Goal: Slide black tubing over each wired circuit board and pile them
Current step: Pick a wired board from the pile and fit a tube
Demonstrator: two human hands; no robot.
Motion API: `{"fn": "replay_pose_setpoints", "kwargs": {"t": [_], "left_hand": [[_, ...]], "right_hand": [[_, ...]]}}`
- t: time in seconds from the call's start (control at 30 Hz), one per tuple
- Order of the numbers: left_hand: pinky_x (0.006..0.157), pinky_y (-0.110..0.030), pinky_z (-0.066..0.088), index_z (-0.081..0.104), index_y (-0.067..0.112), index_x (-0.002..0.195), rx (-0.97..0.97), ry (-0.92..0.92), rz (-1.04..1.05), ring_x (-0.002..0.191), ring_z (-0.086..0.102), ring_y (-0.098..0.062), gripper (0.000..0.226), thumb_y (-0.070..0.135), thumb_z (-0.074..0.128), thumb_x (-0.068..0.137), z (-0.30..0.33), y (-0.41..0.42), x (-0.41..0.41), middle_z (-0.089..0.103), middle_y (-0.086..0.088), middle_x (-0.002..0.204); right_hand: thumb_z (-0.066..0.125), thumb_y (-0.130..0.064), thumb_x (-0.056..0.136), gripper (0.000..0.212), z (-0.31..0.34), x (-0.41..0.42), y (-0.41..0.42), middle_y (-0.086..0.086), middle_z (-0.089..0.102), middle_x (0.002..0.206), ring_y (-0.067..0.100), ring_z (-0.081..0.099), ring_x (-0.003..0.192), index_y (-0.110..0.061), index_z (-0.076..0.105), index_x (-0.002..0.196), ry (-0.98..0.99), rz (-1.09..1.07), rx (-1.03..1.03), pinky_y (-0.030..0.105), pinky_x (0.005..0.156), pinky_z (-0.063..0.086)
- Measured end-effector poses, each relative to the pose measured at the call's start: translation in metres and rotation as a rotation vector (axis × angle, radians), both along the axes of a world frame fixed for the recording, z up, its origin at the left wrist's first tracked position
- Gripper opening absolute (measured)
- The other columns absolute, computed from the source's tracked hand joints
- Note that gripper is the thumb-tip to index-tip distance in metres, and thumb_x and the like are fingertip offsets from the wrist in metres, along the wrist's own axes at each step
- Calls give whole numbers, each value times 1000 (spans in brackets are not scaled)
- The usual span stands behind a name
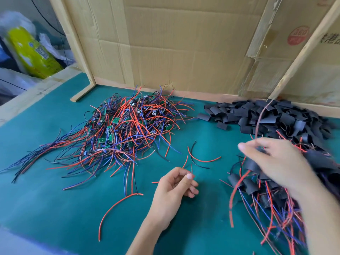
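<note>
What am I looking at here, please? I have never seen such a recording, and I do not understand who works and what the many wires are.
There is no machine: a person works with two bare hands, filmed by one camera worn on the head, looking down. On the green table lies a heap of wired circuit boards, not yet covered. At the back right is a heap of short black tubing pieces. Near right is the pile of finished boards in tubing. The left hand pinches thin wire ends. The right hand, blurred, reaches over the finished pile with wires at its fingers.
</note>
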State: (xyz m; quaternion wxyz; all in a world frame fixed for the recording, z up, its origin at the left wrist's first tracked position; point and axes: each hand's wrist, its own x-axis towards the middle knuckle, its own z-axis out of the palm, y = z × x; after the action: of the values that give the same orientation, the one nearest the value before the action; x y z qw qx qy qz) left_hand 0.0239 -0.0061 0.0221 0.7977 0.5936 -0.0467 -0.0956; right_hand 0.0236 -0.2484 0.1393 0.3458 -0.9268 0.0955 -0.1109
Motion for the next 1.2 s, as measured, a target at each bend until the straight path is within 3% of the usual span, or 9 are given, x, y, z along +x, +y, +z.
{"fn": "replay_pose_setpoints", "kwargs": {"t": [0.17, 0.33, 0.47, 0.53, 0.63, 0.83, 0.97, 1.07, 1.2], "left_hand": [[66, -25, 53, 62, -5, 100, 26, 6, 15, 70, 67, -20, 9, -2, 54, 102, -1, 0, 1, 71, -13, 84], [65, -23, 52, 62, -3, 99, 46, 14, 15, 69, 67, -18, 14, -10, 50, 100, 2, 2, 0, 72, -12, 84], [66, -23, 53, 62, -5, 99, 63, 15, 37, 69, 67, -18, 15, -11, 49, 99, 4, 2, -1, 72, -11, 83], [66, -24, 53, 62, -6, 99, 66, 13, 44, 69, 67, -18, 14, -11, 49, 99, 4, 2, -2, 72, -11, 83], [67, -24, 53, 62, -6, 100, 73, 14, 45, 70, 68, -18, 14, -11, 49, 99, 3, 3, -1, 72, -11, 84], [67, -24, 52, 63, -4, 100, 65, 23, 37, 71, 68, -19, 16, -11, 49, 99, 3, 5, 1, 73, -10, 84], [67, -25, 53, 62, -5, 100, 61, 24, 39, 71, 68, -19, 14, -10, 49, 99, 4, 4, 0, 73, -10, 85], [68, -25, 53, 63, -5, 100, 62, 25, 43, 71, 67, -19, 15, -11, 49, 99, 4, 5, 1, 73, -10, 84], [67, -25, 53, 62, -6, 100, 57, 28, 42, 71, 67, -19, 14, -11, 49, 99, 5, 4, 0, 72, -11, 85]], "right_hand": [[52, -70, 73, 43, 49, 10, -17, -13, 68, 64, 32, 66, 84, -35, 72, 84, -107, -238, -241, 36, 69, 46], [67, -22, 88, 12, 28, 88, 77, -11, 74, 73, 15, 71, 77, -27, 78, 87, -30, 318, -253, 21, 70, 51], [55, -13, 96, 40, -25, 153, 136, 11, 68, 122, 31, 64, 102, -30, 64, 132, 247, 463, -316, 34, 89, 55], [52, -18, 98, 50, -44, 167, 144, 17, 57, 133, 33, 63, 96, -37, 51, 145, 282, 414, -357, 40, 89, 57], [54, -22, 93, 48, -57, 174, 151, 16, 55, 124, 32, 63, 80, -42, 51, 137, 281, 366, -324, 42, 78, 60], [77, -31, 82, 22, -57, 169, 139, 9, 62, 109, 33, 59, 102, -34, 58, 91, 279, 316, -278, 40, 86, 52], [86, -27, 76, 22, -52, 157, 113, 3, 66, 74, 27, 61, 78, -26, 64, 73, 199, 296, -131, 36, 73, 48], [81, -21, 82, 19, -52, 148, 98, -3, 61, 58, 25, 61, 71, -25, 66, 70, 157, 298, -148, 35, 73, 51], [70, -19, 88, 14, -51, 144, 101, -8, 68, 74, 22, 63, 86, -31, 70, 80, 56, 273, -189, 31, 73, 47]]}}
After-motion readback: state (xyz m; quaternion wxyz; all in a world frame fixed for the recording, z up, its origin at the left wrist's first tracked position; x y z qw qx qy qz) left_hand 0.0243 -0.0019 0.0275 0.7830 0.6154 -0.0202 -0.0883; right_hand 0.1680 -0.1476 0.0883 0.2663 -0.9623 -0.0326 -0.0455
